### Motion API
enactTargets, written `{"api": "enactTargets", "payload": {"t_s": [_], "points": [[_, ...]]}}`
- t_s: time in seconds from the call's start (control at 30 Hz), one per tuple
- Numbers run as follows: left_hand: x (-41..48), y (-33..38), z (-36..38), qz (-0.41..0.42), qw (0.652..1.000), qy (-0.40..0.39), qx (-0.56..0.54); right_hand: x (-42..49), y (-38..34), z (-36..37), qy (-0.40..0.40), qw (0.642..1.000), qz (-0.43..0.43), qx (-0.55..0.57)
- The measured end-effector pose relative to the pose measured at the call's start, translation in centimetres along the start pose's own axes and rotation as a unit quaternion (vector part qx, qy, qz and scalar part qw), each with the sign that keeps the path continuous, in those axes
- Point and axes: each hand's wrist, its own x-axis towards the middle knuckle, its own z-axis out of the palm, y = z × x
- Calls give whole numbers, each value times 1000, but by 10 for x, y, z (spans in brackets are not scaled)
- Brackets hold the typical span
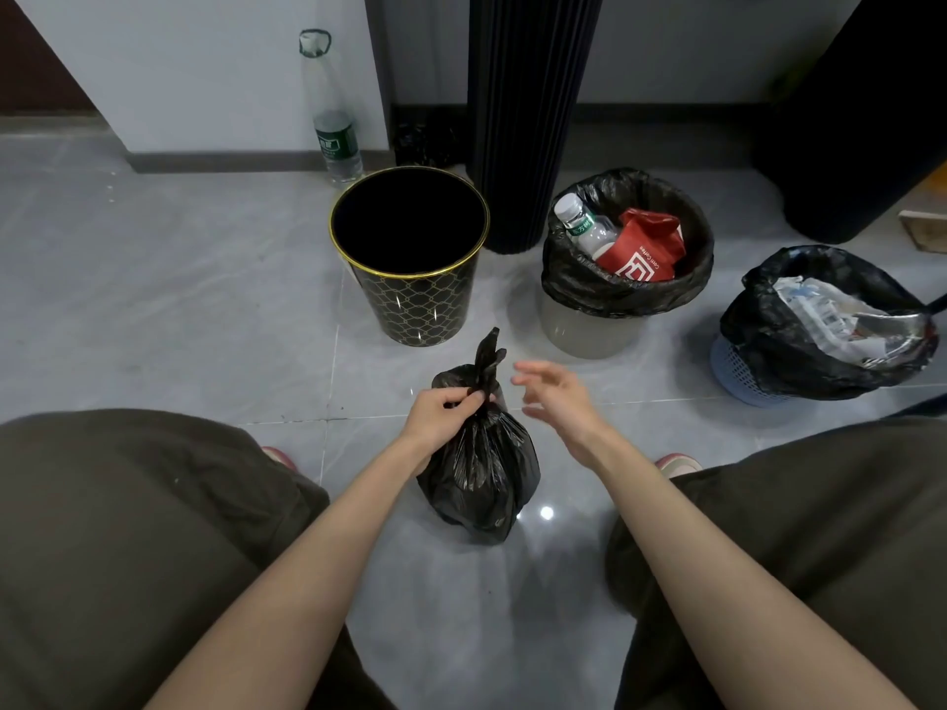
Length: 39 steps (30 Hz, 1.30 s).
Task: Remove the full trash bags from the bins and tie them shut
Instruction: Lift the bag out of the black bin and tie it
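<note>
A small black trash bag (pixel 481 474) stands on the floor between my knees, its neck gathered and twisted upward. My left hand (pixel 443 420) pinches that neck. My right hand (pixel 558 397) hovers just right of the neck, fingers spread, holding nothing. Behind the bag stands a black bin with a gold rim (pixel 410 258), with no bag in it. To its right a translucent bin (pixel 589 330) holds a black liner (pixel 615 289) with a water bottle and a red paper bag inside. Far right, a blue mesh bin (pixel 738 374) carries a liner (pixel 768 340) stuffed with crumpled paper.
A clear plastic bottle (pixel 333 130) leans against the white wall behind the black bin. A dark ribbed column (pixel 528 120) rises between the two nearer bins. A large dark object (pixel 861 120) fills the right rear corner. The floor is glossy grey tile.
</note>
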Motion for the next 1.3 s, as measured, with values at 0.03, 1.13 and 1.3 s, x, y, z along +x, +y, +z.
{"api": "enactTargets", "payload": {"t_s": [0.03,1.13,1.3], "points": [[0,0,0,-18,999,3,-26,-1,7,4,-27,999,12,-28],[-5,8,-19,130,828,-36,544,3,33,33,45,998,37,9],[-10,32,-21,197,803,-80,557,9,37,28,54,987,-60,-142]]}}
